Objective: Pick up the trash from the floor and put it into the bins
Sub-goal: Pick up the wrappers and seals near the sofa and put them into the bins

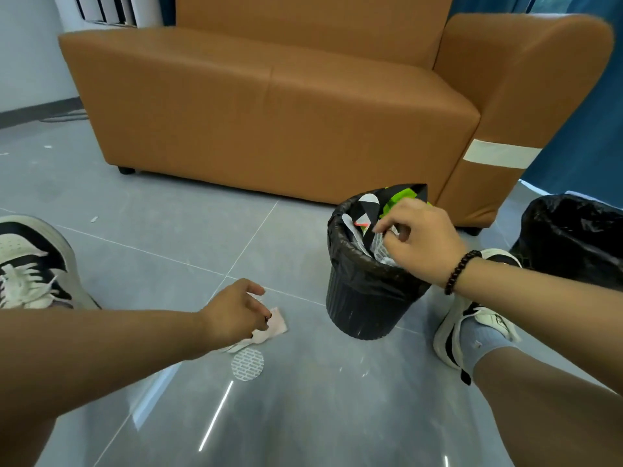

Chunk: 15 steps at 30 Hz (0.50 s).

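Left hand low over floor, curled fingers gripping pale crumpled paper; round patterned seal just below fingers. Right hand above lined black bin, fingertips pinching white wrapper inside rim.

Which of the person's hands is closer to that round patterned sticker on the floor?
Left. The left hand is just above the round patterned sticker, touching the pink paper scrap beside it. The right hand is farther off, over the small black bin.
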{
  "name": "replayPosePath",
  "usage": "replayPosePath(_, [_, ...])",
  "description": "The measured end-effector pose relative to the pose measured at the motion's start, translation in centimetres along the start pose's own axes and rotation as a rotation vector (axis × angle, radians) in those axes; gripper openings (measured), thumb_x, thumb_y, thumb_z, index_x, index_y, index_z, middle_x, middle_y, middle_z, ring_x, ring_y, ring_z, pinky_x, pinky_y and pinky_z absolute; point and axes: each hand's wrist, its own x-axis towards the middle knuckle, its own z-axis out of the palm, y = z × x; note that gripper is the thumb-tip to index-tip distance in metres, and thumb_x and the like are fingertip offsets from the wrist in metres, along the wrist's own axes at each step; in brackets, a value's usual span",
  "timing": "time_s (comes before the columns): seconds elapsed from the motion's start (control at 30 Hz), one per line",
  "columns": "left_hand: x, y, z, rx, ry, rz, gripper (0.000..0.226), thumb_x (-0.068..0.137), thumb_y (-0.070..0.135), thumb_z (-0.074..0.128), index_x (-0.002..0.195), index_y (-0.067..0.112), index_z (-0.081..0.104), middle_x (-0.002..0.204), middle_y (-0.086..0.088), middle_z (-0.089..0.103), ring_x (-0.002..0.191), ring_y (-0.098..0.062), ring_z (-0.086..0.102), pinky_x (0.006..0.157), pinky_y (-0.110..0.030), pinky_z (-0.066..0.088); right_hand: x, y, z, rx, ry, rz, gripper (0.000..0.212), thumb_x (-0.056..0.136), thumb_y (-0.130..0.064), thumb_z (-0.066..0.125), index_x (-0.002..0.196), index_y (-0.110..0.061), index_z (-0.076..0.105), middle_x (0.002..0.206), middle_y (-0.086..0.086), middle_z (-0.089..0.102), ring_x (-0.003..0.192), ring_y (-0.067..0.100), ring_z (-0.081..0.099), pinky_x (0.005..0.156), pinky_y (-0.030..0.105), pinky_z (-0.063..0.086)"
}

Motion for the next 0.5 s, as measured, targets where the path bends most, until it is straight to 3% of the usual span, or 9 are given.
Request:
replayPosePath(0.1, [2.2, -2.1, -2.1, 0.163, 0.042, -0.012, 0.037, 0.082, 0.0, 0.062, 0.115, 0.011, 0.052, 0.09, 0.0, 0.069, 0.085, -0.023, 0.065, 0.07, -0.031, 0.052, -0.5, -3.4, 2.1, 0.114, -0.044, -0.17, 0.019, 0.073, -0.009, 0.054, 0.078, -0.015, 0.071, 0.079, -0.006, 0.058, 0.067, 0.004, 0.05, 0.067, 0.02, 0.042])
replayPosePath(0.23, [4.5, -5.0, -3.7, 0.439, 0.031, -0.027, 0.034, 0.084, 0.009, 0.064, 0.117, 0.011, 0.055, 0.095, 0.002, 0.064, 0.088, -0.017, 0.059, 0.075, -0.023, 0.046, -1.9, -5.9, 9.2, 0.077, -0.523, -0.113, 0.019, 0.084, -0.015, 0.054, 0.097, -0.018, 0.068, 0.096, -0.004, 0.059, 0.081, 0.011, 0.054, 0.082, 0.031, 0.05])
replayPosePath(0.33, [6.0, -6.6, -3.8, 0.596, -0.017, -0.004, 0.033, 0.085, 0.019, 0.067, 0.116, 0.018, 0.057, 0.107, 0.0, 0.063, 0.091, -0.015, 0.059, 0.077, -0.019, 0.044, -2.8, -6.1, 15.8, -0.004, -0.801, 0.047, 0.028, 0.086, -0.025, 0.059, 0.114, -0.018, 0.061, 0.118, 0.004, 0.059, 0.105, 0.022, 0.057, 0.092, 0.033, 0.048])
replayPosePath(0.4, [7.4, -7.8, -3.8, 0.659, -0.047, 0.024, 0.033, 0.085, 0.022, 0.067, 0.116, 0.021, 0.058, 0.116, -0.001, 0.061, 0.095, -0.015, 0.059, 0.081, -0.021, 0.046, -2.9, -6.2, 19.5, 0.007, -0.833, 0.122, 0.036, 0.086, -0.027, 0.062, 0.121, -0.019, 0.056, 0.125, 0.005, 0.054, 0.113, 0.023, 0.053, 0.094, 0.032, 0.046])
replayPosePath(0.5, [9.2, -9.5, -3.3, 0.708, -0.034, 0.081, 0.042, 0.085, 0.024, 0.068, 0.124, 0.02, 0.054, 0.122, -0.004, 0.053, 0.103, -0.019, 0.058, 0.087, -0.024, 0.047, -2.6, -6.1, 22.7, 0.064, -0.744, 0.18, 0.042, 0.088, -0.022, 0.059, 0.128, -0.02, 0.049, 0.131, 0.003, 0.045, 0.122, 0.022, 0.043, 0.1, 0.034, 0.04])
